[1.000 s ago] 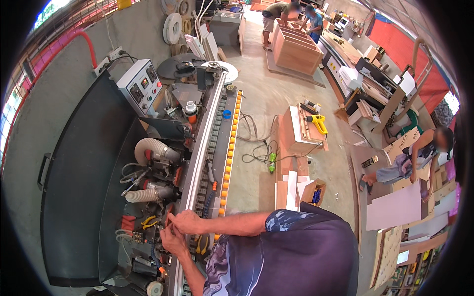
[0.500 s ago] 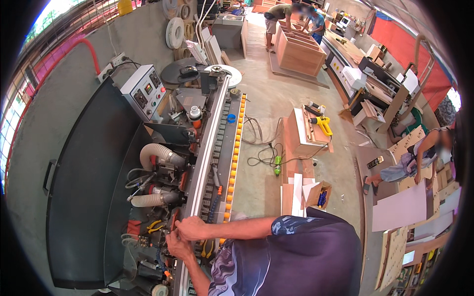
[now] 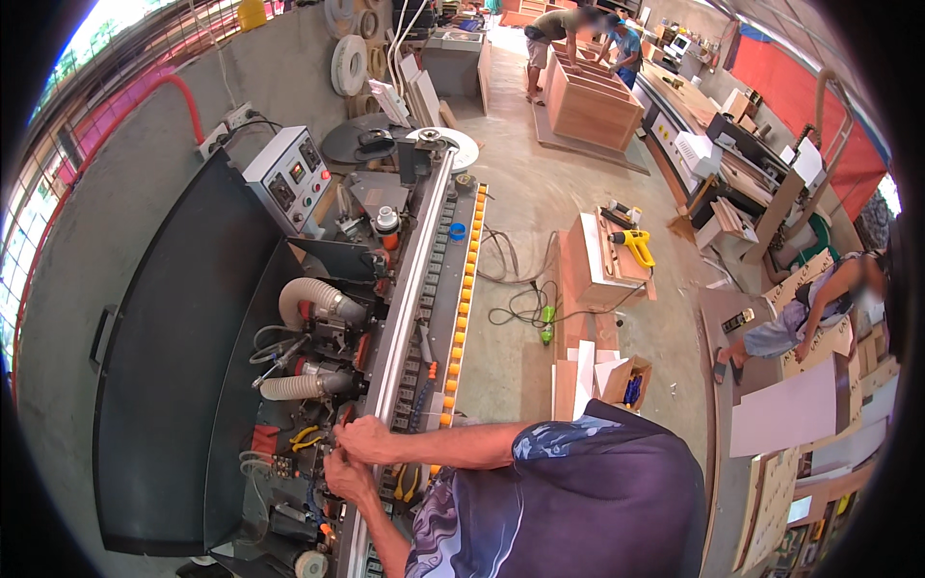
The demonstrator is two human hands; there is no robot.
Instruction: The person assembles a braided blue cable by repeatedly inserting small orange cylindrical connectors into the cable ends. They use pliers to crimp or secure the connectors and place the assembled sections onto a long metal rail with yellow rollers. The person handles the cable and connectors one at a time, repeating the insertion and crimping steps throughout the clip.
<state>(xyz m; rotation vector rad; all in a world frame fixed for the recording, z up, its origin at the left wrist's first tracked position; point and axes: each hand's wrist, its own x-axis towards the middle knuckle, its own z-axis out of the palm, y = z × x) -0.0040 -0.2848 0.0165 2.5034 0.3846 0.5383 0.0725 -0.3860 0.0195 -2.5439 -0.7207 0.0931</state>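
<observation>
Machine, long and dark, its silver rail running up and slightly rightward, lies beneath both hands. Right hand is nearer the small red part just above its fingers; left hand sits just below the right, both half-curled at the rail's left side, anything pinched being impossible to tell.

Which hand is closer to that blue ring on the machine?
Right. The right hand is below the blue ring in the picture; the left hand is lower and farther off.
</observation>
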